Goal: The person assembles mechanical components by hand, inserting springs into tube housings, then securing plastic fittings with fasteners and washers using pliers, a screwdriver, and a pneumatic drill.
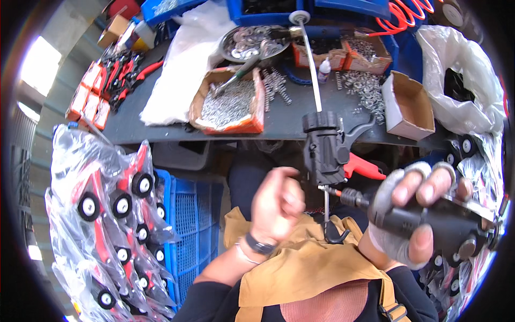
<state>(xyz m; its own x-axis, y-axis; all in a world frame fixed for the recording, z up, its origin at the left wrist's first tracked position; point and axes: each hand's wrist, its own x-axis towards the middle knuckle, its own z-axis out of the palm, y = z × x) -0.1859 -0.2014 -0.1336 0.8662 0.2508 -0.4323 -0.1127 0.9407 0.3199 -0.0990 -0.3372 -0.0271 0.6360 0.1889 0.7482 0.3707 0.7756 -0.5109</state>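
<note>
In front of me stands a bar clamp: its black plastic body [323,150] sits on a long metal rod [313,70], with a round pale pad [299,17] at the far end. A red lever [365,167] sticks out from the body's right side, and a black hook-shaped end [336,236] is at the near end of the rod. My right hand [410,214], in a pale fingerless glove, grips a black power screwdriver [429,228]. Its bit meets the near end of the body. My left hand [279,206], fingers curled and slightly blurred, is just left of it; anything inside is hidden.
On the dark bench [177,131] lie a carton of small springs [228,104], loose springs [359,88], a metal bowl of washers [255,43] and a small open box [410,107]. Bagged red clamps with black wheels [107,214] flank a blue crate [193,236] at left.
</note>
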